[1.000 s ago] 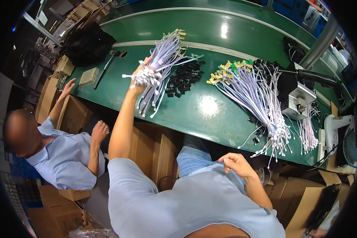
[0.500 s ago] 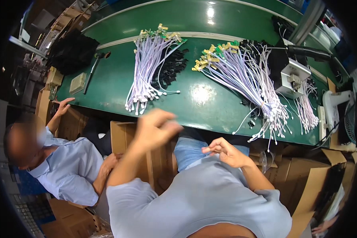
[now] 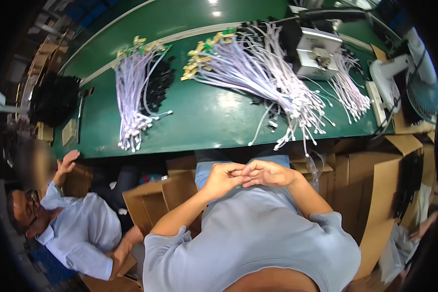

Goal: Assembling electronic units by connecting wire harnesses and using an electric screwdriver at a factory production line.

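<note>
Both my hands meet above my lap, below the front edge of the green table [image 3: 199, 131]. My left hand [image 3: 223, 179] has its fingers bent and pressed together against the fingers of the other hand; whatever may be in them is hidden. My right hand [image 3: 272, 174] is turned partly palm up, its fingers stretched out and overlapping the left fingertips. On the table beyond lies a large bundle of white and lilac cables [image 3: 258, 78] with yellow and green tabs and white plugs. A similar cable bundle [image 3: 131, 92] lies to its left, beside a pile of small black pieces [image 3: 160, 85].
A metal fixture [image 3: 319, 53] stands at the right, with another cable bunch [image 3: 350, 90] and a fan [image 3: 421, 95] beyond. Cardboard boxes [image 3: 148, 194] are below the table. A co-worker [image 3: 82, 228] sits at my left, one hand at the table's edge.
My left hand has come down from near the table edge and right to meet my right hand. The view has shifted, so the table's contents appear farther left and higher.
</note>
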A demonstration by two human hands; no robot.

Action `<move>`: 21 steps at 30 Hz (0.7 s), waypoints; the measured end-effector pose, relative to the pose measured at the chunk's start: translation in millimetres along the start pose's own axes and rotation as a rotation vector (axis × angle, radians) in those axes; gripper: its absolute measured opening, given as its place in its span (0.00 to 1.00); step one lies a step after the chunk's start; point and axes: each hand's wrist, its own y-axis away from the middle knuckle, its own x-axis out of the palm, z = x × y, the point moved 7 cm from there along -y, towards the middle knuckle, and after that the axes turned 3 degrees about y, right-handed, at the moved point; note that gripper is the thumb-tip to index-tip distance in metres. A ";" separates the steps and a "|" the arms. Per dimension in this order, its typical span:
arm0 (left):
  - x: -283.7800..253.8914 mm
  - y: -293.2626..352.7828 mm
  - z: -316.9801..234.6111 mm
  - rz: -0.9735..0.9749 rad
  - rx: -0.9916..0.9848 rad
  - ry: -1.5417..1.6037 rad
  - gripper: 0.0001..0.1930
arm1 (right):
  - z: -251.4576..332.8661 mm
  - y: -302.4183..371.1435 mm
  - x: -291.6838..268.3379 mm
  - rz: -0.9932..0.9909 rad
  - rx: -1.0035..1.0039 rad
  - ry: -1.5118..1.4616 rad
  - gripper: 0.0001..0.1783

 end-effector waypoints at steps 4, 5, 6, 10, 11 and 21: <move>15.0 -13.2 -8.6 -0.088 0.030 -0.088 0.12 | 4.6 19.1 -18.1 -0.135 -0.058 -0.259 0.25; 23.5 -14.6 -7.6 -0.021 0.037 -0.097 0.12 | 4.8 22.0 -19.5 -0.183 -0.106 -0.247 0.25; 25.4 -19.1 -4.5 -0.044 0.049 -0.024 0.12 | 0.6 26.4 -22.3 -0.257 -0.113 -0.233 0.21; 34.3 -30.6 -6.1 -0.064 0.087 -0.104 0.13 | -0.7 38.0 -29.5 -0.577 -0.147 -0.001 0.17; 35.1 -31.7 -1.2 -0.075 0.125 -0.081 0.12 | -1.0 37.6 -30.5 -0.611 -0.177 0.066 0.17; 61.3 -54.3 6.6 0.192 0.014 0.102 0.25 | 17.5 86.8 -49.8 -0.862 -0.159 0.409 0.19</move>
